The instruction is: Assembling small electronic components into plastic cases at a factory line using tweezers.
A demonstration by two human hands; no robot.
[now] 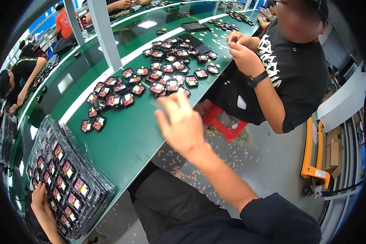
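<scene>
My right hand (182,124) is raised over the green table's front edge, slightly blurred, fingers apart and no object visible in them. Just beyond its fingertips lies a loose pile of small black square-framed device parts (128,99) with red-and-white faces and yellow strips. At the lower left, my left hand (44,208) rests on the near left side of a stack of clear plastic trays (99,179), fingers stretched out. The top tray holds rows of the same parts, such as one device part (81,186) in a pocket.
A co-worker in a black shirt (297,73) sits at the right, both hands together by the table. A black tray (194,27) lies farther along the green table (110,150). A grey post (103,34) rises behind the pile. Beneath the co-worker stands a red stool (227,129).
</scene>
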